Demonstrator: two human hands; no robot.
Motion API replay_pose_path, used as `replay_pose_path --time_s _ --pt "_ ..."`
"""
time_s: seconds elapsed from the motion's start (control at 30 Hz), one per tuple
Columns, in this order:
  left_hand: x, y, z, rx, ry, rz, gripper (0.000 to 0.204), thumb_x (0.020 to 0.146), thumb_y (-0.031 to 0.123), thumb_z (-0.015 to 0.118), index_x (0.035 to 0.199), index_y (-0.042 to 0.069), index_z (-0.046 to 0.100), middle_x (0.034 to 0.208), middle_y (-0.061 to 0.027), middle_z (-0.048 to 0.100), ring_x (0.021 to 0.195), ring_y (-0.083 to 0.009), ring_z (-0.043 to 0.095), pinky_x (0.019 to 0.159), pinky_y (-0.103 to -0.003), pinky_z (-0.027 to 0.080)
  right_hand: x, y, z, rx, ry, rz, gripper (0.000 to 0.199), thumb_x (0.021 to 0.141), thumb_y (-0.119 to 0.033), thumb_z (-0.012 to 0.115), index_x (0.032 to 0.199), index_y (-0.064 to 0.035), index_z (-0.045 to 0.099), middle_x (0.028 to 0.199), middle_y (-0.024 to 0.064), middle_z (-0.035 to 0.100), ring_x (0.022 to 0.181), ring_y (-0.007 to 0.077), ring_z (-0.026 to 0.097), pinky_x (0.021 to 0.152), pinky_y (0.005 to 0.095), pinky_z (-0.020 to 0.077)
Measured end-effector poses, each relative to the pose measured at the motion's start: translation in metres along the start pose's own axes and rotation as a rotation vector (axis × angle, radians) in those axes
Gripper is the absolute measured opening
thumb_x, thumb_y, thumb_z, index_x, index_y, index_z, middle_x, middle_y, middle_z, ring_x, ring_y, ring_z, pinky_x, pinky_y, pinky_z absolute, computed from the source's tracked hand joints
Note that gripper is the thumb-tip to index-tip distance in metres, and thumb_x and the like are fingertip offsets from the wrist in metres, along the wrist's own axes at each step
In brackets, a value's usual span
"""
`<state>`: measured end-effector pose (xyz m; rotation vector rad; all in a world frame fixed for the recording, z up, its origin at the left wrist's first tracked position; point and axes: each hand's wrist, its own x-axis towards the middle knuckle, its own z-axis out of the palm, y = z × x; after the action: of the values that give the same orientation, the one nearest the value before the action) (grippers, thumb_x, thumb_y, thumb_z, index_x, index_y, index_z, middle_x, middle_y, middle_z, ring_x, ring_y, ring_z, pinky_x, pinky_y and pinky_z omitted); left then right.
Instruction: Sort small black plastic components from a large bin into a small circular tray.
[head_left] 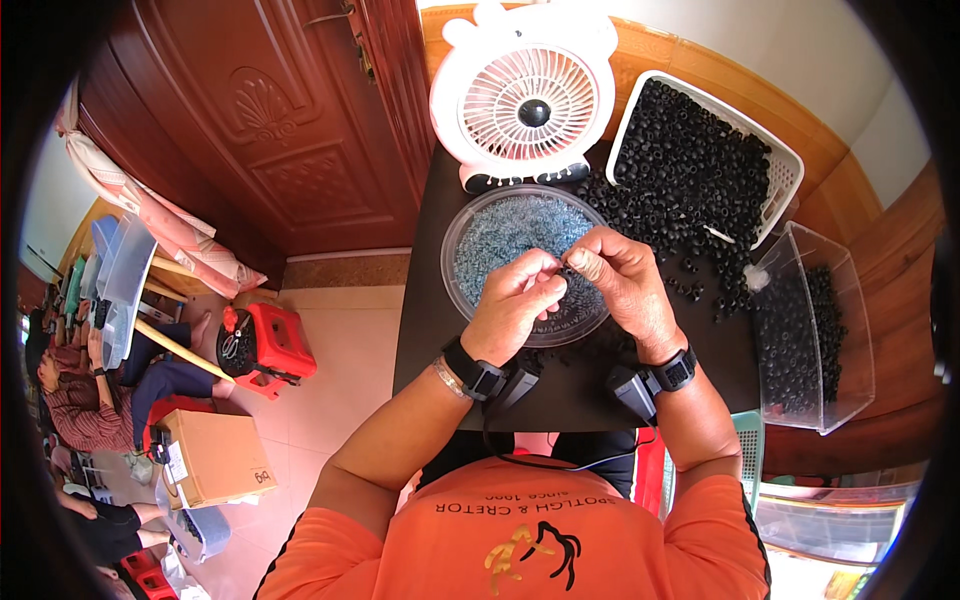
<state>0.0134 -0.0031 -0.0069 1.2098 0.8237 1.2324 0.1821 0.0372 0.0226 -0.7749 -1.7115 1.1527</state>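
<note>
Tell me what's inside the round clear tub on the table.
Round clear tub: many small pale-blue pieces across its far part; the near part looks dark, contents unclear. The hands cover part of it, hiding whatever lies beneath them.

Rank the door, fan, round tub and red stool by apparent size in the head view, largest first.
1. Door
2. Fan
3. Round tub, partly covered
4. Red stool

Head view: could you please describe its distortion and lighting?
In the head view: black fisheye surround, wood panelling curving; washed-out brightness at lower right; soft sheen on the red door; the dark piece between left hand and right hand is too small to identify.
</note>
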Motion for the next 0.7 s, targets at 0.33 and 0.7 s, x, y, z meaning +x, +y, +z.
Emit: replay_pose_path --time_s 0.33,0.7 --pt "0.0002 0.0006 0.0004 -0.002 -0.001 0.001 0.017 0.09 0.016 0.058 0.099 0.002 0.056 0.081 -0.0024 0.059 0.071 -0.0086 0.056 0.062 -0.022 0.044 -0.0004 0.0009 -0.0002 -0.047 0.002 -0.015 0.019 0.089 -0.018 0.065 0.082 -0.0012 0.063 0.073 -0.0013 0.058 0.07 0.0064 0.051 0.066 0.0232 0.0425" --pt "-0.0007 -0.0021 -0.0013 0.02 0.012 -0.008 0.021 0.091 0.021 0.054 0.096 0.001 0.057 0.077 -0.0035 0.058 0.068 -0.01 0.056 0.06 -0.022 0.043 -0.0029 -0.0035 0.008 -0.444 0.08 -0.286 0.009 0.083 -0.011 0.068 0.08 -0.003 0.065 0.074 0.0085 0.062 0.07 0.0239 0.06 0.064 0.0331 0.0475"
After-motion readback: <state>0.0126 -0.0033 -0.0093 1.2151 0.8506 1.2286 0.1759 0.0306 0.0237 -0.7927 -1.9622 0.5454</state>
